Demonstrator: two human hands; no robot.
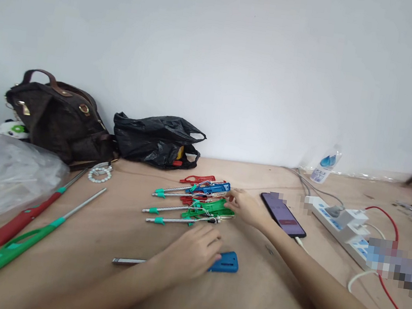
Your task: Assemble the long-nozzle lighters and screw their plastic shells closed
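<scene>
My left hand [192, 252] lies curled over a blue-handled lighter [227, 262] whose metal stem [127, 261] sticks out to the left on the table. My right hand [246, 206] reaches forward, its fingers pinched on the right end of a row of long-nosed lighters: a blue one [212, 188], red ones [197, 179] and green ones [209, 209], all with metal stems pointing left. A loose wire or spring lies among them.
Two long lighters, red [16, 222] and green [3, 256], lie at the left beside a clear plastic bag [0, 174]. At the wall stand a brown handbag [58, 116] and a black plastic bag [156, 140]. A phone [284, 214], power strip [342, 225], cables and bottle [325, 163] sit right.
</scene>
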